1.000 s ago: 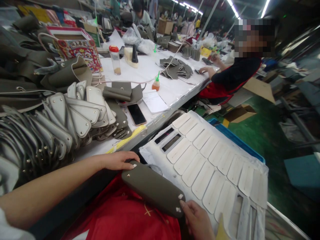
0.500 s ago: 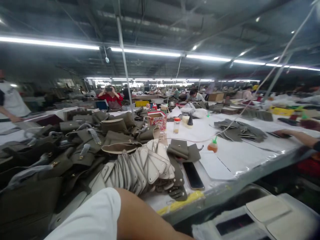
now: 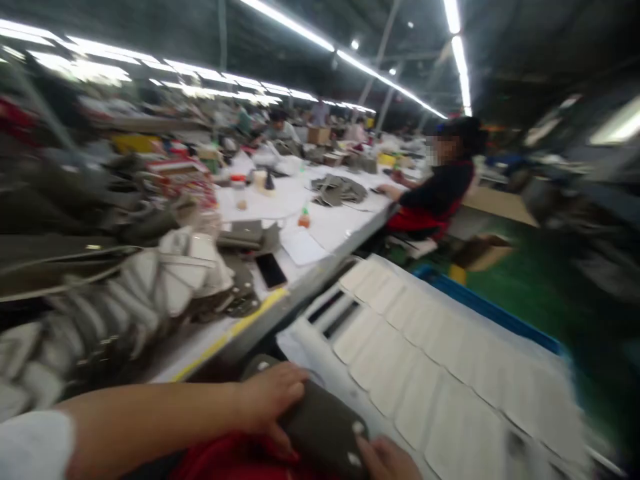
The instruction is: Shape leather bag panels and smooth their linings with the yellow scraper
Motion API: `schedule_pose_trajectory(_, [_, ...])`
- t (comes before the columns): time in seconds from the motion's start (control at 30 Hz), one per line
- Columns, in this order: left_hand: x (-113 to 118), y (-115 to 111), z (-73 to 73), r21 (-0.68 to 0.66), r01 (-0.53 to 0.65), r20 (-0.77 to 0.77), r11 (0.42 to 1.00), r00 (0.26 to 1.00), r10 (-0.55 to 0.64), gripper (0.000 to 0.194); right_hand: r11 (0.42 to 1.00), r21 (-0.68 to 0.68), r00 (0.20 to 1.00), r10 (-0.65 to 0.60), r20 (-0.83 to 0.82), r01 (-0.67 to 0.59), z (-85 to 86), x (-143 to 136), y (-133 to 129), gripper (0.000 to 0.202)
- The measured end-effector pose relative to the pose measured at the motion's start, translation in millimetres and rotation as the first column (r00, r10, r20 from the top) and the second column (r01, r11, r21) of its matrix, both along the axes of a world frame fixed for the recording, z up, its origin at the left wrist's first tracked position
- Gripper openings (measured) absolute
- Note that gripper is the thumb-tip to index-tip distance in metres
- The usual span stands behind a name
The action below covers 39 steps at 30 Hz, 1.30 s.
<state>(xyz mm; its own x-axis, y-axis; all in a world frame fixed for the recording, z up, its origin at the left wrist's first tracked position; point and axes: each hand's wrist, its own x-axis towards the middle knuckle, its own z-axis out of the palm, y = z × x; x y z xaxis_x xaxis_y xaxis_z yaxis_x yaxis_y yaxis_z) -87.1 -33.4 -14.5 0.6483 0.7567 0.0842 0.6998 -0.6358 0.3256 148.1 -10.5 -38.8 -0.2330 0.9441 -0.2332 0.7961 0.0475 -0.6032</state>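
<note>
Low in the view, a dark olive bag flap (image 3: 320, 430) with rounded corners and small pale round fittings lies over my lap. My left hand (image 3: 273, 403) is closed on its left part, fingers on top and thumb at the near edge. At the flap's right end, my right hand (image 3: 387, 459) grips the corner by the pale fittings; part of that hand is cut off by the bottom edge. Beside the flap, rows of overlapping cream pieces (image 3: 425, 367) cover a stack on the right. Motion blurs the picture somewhat.
The white table (image 3: 260, 208) bears a phone (image 3: 271, 271), a red patterned box (image 3: 187, 183), a red-capped jar (image 3: 239, 193) and an orange glue bottle (image 3: 304, 218). Grey flaps (image 3: 170, 280) pile up at left. A co-worker (image 3: 435, 180) sits at the table. A blue crate (image 3: 490, 310) edges the cream stack.
The view has swung right and down. Both hands, formerly out of sight, now show holding the olive flap. More of the cream pieces and the seated co-worker have come into view.
</note>
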Motion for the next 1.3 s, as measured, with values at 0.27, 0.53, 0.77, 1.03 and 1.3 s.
schedule_pose_trajectory(0.27, [18.9, 6.8, -24.4, -0.067, -0.085, 0.006, 0.994, 0.996, 0.086, 0.089, 0.972, -0.153, 0.981, -0.188, -0.045, 0.179, 29.4, 49.6, -21.3, 0.026])
schedule_pose_trajectory(0.53, [97.2, 17.1, -6.5, -0.164, -0.007, -0.06, 0.986, 0.998, -0.003, 0.077, 0.978, -0.141, 0.983, -0.168, -0.072, 0.157, 26.6, 53.4, -22.4, 0.024])
schedule_pose_trajectory(0.77, [104.4, 16.8, -6.6, -0.127, 0.015, -0.041, 0.992, 0.999, -0.02, 0.062, 0.98, -0.149, 0.987, -0.146, -0.064, 0.135, 26.0, 55.7, -21.8, 0.025])
schedule_pose_trajectory(1.03, [117.6, 12.9, -7.2, -0.091, -0.009, -0.067, 0.996, 0.998, 0.003, 0.059, 0.987, -0.108, 0.992, -0.123, -0.008, 0.122, 26.1, 53.8, -24.7, 0.024])
schedule_pose_trajectory(1.3, [115.8, 12.9, -16.2, -0.087, -0.005, -0.025, 0.996, 1.0, 0.003, 0.06, 0.977, -0.155, 0.988, -0.153, -0.016, 0.149, 26.3, 52.9, -22.5, 0.02])
